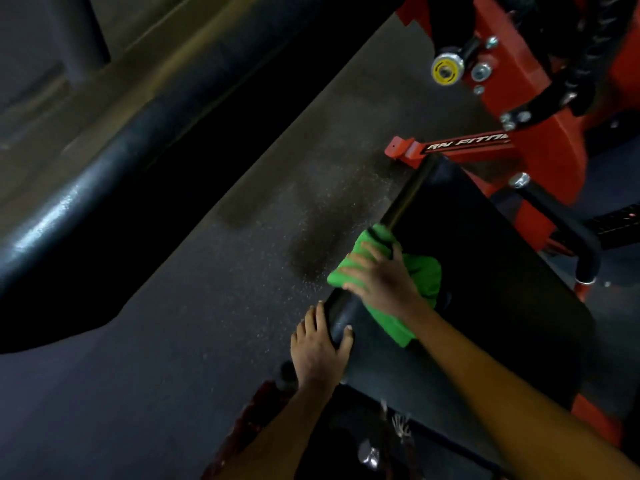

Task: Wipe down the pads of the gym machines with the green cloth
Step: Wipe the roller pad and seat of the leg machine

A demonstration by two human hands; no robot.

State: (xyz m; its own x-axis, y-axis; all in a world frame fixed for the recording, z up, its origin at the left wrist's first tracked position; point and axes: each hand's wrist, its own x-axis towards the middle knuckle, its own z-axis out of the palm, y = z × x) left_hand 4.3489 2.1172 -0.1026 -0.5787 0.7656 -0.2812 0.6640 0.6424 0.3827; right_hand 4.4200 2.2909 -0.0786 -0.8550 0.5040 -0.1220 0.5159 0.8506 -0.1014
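Observation:
The green cloth (420, 277) is draped over the left edge of a black pad (485, 258) on a red gym machine. My right hand (377, 275) lies on the cloth, its fingers curled over it and round the pad's rounded edge. Just below, my left hand (320, 344) grips that same rounded black edge (341, 315), thumb on top, fingers wrapped beneath. The cloth's lower tail hangs by my right wrist.
The red frame (540, 140) of the machine, with bolts and a yellow-capped knob (447, 69), rises at the upper right. A black curved handle (575, 237) stands right of the pad. A large dark tube (104, 174) crosses the upper left above the speckled grey floor (242, 254).

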